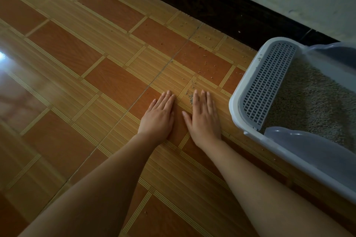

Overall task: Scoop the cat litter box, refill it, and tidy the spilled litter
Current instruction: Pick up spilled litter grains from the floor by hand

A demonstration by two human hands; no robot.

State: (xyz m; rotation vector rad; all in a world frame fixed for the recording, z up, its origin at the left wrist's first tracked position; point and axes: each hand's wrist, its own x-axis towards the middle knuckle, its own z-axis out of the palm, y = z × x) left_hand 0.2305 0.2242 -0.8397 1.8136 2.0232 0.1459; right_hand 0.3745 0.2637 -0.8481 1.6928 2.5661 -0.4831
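A white litter box (236, 109) stands on the floor at the right, with a grey slotted grate (267, 82) at its near end and beige litter (312, 106) inside. My left hand (159, 116) and my right hand (205, 119) lie flat on the tiled floor side by side, fingers straight, just left of the box. A small heap of litter grains (190, 98) sits between the fingertips. More loose grains (208, 57) are scattered over the tiles beyond my hands, toward the wall.
The floor is glossy orange and tan tile (77, 82). A dark skirting (221, 5) runs along the pale wall at the back. A translucent grey shield (308, 148) rims the box's near side.
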